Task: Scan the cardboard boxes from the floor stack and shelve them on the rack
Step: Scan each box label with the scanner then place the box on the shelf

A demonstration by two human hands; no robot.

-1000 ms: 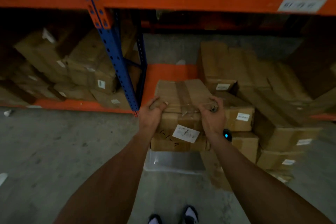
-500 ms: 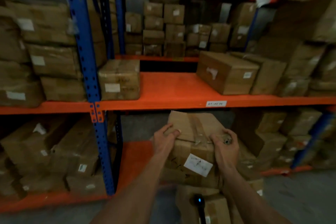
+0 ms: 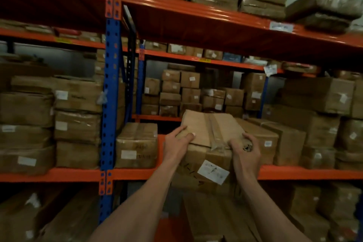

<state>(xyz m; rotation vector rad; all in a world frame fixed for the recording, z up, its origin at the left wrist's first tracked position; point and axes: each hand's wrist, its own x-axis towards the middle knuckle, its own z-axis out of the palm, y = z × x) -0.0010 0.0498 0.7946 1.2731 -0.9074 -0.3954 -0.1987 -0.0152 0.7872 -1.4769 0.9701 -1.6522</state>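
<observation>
I hold a taped cardboard box (image 3: 208,149) with a white label on its near face, raised in front of the middle orange shelf (image 3: 294,172) of the rack. My left hand (image 3: 176,144) grips its upper left edge, thumb on top. My right hand (image 3: 245,150) grips the upper right edge; a small dark ring-like thing sits on its fingers. The box hangs over the shelf's front beam, between a box (image 3: 136,144) to the left and a long box (image 3: 261,137) to the right.
A blue upright (image 3: 109,104) with an orange joint stands left of the box. Stacked boxes (image 3: 49,124) fill the left bay, and more boxes (image 3: 318,124) crowd the right side. An upper orange shelf (image 3: 196,15) carries wrapped boxes. Boxes lie below on the bottom level.
The box has risen from the floor stack up to the middle shelf level, both hands keeping their hold. My view has tilted up from the floor to the rack.
</observation>
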